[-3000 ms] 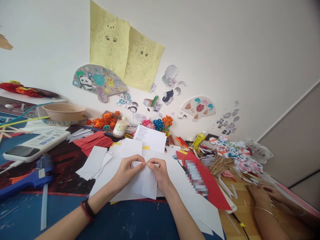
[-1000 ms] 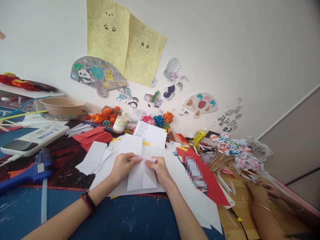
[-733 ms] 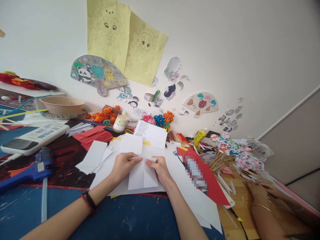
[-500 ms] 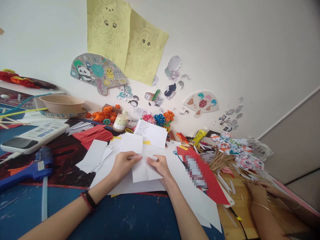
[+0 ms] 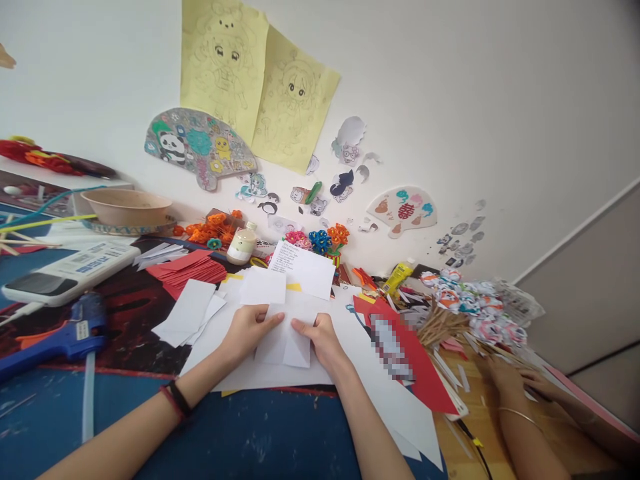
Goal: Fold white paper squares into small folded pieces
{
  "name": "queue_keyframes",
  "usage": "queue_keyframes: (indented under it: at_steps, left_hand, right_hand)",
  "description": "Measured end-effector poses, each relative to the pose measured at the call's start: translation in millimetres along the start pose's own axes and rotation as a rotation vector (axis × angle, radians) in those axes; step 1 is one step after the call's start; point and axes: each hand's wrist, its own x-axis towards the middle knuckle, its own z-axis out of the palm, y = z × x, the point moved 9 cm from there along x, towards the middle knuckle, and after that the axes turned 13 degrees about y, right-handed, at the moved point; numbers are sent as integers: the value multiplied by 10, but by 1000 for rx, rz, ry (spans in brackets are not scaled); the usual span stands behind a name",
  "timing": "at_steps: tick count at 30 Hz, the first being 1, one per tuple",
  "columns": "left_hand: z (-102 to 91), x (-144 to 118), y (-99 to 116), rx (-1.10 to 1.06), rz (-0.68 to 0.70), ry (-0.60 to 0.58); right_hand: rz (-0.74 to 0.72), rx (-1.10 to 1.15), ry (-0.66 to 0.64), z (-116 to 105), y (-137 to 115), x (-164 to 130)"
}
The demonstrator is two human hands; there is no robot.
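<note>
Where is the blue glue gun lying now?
The blue glue gun lies at the head view's far left, on the dark mat below the white device.

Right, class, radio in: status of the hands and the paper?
Left hand and right hand pinch folded white paper. Loose sheets beneath. Nothing blocking.

1. Soft, even daylight fills the scene; the plain white wall [image 5: 475,87] is bright with no hard glare.
2. Shadows are faint, only thin ones under the loose white paper sheets [image 5: 187,313] on the counter.
3. Wide-angle distortion bends the edges and tilts the wall line at right.
4. A pixelated blur patch covers part of the flat red card [image 5: 400,353].
5. Focus is otherwise fairly sharp throughout.
</note>
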Motion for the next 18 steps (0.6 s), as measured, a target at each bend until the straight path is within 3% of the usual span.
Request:
queue_keyframes:
  at_steps: [18]
  left_hand:
    - [23, 11, -89, 42, 8, 34]
  right_hand:
    - [15, 33, 82, -70, 108, 60]
